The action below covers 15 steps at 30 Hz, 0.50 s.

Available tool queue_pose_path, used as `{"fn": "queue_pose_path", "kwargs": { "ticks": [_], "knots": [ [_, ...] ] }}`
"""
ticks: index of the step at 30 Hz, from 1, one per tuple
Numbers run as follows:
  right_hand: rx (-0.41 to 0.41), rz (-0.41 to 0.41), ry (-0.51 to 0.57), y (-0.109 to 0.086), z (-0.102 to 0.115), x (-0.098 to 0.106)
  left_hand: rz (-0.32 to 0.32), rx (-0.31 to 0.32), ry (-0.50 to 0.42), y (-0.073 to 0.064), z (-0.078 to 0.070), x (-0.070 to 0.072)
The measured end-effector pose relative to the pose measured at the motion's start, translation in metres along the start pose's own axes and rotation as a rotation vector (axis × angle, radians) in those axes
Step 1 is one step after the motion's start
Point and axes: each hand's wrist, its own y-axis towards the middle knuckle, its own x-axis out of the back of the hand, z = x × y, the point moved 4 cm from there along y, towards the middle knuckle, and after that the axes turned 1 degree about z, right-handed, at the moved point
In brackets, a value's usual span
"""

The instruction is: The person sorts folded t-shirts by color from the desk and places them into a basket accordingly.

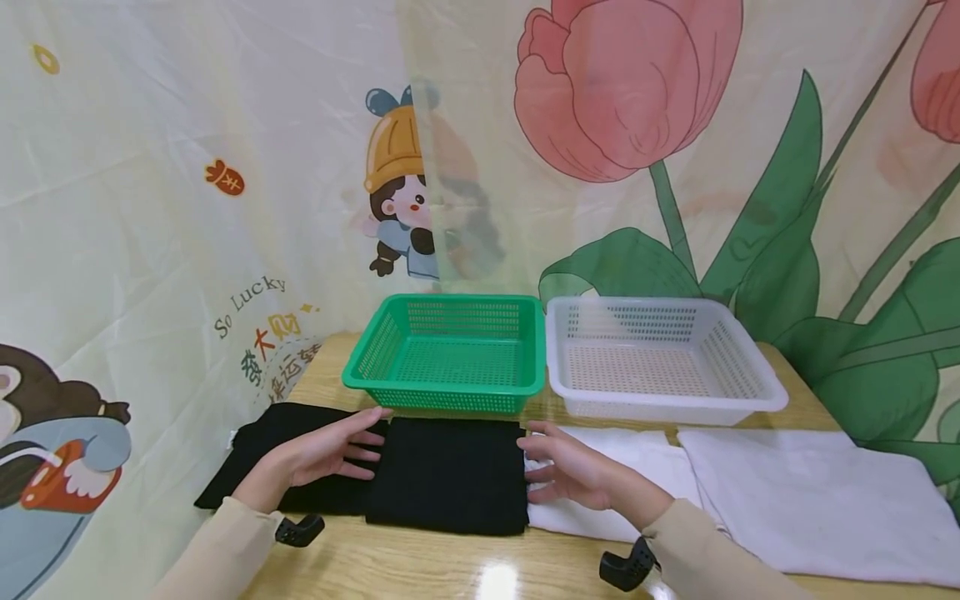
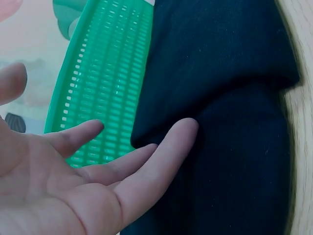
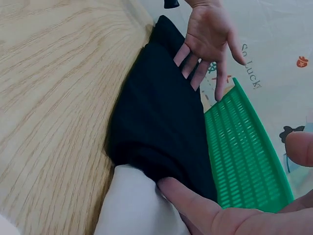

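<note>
A folded black cloth lies in the middle of the row, between my two hands. Its left edge overlaps a second black cloth. My left hand is over that second cloth, fingers spread at the middle cloth's left edge; in the left wrist view a fingertip meets the overlap. At the other side is my right hand, fingers apart above a folded white cloth. In the right wrist view one of its fingertips touches where black and white cloths meet. Neither hand grips anything.
Behind the cloths stand a green plastic basket and, to its right, a white plastic basket, both without contents. Another white cloth lies at the far right. A printed curtain hangs behind the wooden table.
</note>
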Motion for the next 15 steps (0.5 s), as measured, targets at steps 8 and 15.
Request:
{"fn": "queue_pose_path", "kwargs": {
  "ticks": [8,15],
  "knots": [
    [0.003,0.019,0.098,0.005,-0.004,-0.001,-0.009,0.025,0.071,0.0,-0.006,-0.009],
    [0.011,0.003,0.076,0.003,-0.002,0.0,0.026,0.002,0.085,0.004,-0.009,-0.018]
  ]
}}
